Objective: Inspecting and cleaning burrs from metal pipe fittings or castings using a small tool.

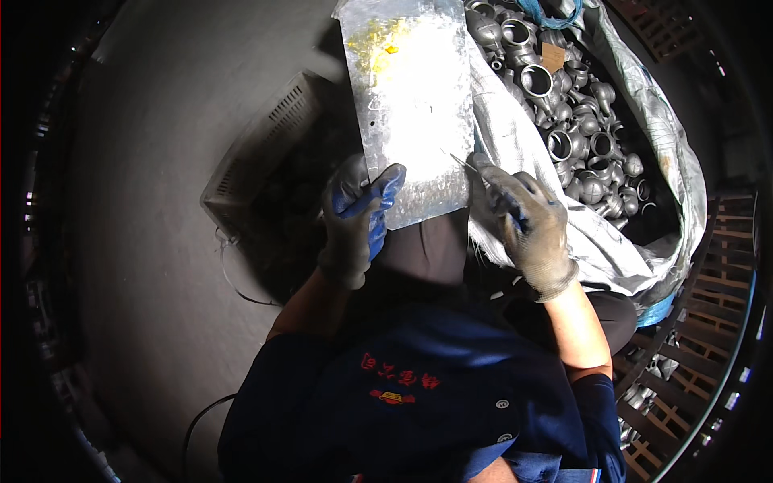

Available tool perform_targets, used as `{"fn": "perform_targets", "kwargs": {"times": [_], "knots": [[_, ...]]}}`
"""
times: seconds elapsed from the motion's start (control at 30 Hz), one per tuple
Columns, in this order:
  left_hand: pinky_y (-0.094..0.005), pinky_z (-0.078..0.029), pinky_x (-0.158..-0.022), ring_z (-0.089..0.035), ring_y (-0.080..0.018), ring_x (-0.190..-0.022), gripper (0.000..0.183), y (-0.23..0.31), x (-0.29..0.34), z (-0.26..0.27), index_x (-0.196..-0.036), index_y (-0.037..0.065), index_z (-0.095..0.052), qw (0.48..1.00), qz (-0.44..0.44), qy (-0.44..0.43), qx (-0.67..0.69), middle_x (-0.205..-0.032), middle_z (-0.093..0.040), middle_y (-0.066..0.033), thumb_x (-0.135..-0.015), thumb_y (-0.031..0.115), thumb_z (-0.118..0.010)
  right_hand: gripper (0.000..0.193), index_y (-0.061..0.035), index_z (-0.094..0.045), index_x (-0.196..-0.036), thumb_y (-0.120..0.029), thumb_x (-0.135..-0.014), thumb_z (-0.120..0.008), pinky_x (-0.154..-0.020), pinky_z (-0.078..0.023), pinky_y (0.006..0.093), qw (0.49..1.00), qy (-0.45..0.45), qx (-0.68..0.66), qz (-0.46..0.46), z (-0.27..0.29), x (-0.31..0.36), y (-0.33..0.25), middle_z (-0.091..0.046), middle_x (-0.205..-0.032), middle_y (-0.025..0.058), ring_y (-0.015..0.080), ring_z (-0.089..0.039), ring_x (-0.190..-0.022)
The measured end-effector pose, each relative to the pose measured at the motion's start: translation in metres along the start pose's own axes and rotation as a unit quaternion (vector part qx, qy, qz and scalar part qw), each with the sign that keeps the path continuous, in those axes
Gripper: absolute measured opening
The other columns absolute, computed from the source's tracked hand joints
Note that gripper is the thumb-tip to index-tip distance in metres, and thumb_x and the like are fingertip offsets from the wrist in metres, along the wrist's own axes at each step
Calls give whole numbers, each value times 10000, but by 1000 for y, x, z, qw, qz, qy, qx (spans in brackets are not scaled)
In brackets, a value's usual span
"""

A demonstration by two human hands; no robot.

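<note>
In front of me a pale metal plate [419,105], with yellow stains near its far end, reaches above my lap and glares in the light. My left hand [358,217], in a grey glove with a blue palm, is at the plate's near left edge. Its fingers are half curled and apart, some overlapping the plate, and nothing shows between them. By the right edge my right hand [527,221], gloved alike, is closed on a thin pointed tool [462,162]. The tool's tip lies over the plate; its handle is hidden in the glove.
A large white woven sack [515,141] full of grey metal castings [592,189] stands open at the right. A plastic crate [241,157] sits on the grey floor [153,241] at the left, its inside dark. Slatted brown containers [700,306] with more castings are at the lower right.
</note>
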State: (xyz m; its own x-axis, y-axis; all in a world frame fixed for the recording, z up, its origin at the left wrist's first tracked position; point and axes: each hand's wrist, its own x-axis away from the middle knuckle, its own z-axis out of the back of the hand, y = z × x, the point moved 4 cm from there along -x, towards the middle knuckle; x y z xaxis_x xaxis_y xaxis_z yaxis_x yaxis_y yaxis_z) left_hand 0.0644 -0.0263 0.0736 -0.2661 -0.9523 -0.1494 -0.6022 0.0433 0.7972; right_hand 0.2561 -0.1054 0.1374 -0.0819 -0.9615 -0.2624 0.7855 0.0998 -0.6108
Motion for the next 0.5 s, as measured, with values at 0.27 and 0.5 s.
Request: {"fn": "perform_targets", "kwargs": {"times": [0.27,0.5], "knots": [[-299,-462,-865,-582,-159,-940,281,-16,-19,28,-1102,-32,-536,999,10,46,13,-1009,-588,-93,-832,43,-555,409,-24,-601,-1059,82,-671,-527,-744,-500,343,983,-50,-174,27,-20,0,10,-632,-1025,148,263,-622,-905],[-344,-471,-851,-584,-193,-922,328,-80,-77,153,-1134,-16,-539,992,54,101,56,-1034,-587,-78,-838,122,-577,451,84,-465,-1227,-91,-828,-583,-706,-469,222,899,80,-376,-210,59,30,68,-588,-907,52,88,-561,-752]]}}
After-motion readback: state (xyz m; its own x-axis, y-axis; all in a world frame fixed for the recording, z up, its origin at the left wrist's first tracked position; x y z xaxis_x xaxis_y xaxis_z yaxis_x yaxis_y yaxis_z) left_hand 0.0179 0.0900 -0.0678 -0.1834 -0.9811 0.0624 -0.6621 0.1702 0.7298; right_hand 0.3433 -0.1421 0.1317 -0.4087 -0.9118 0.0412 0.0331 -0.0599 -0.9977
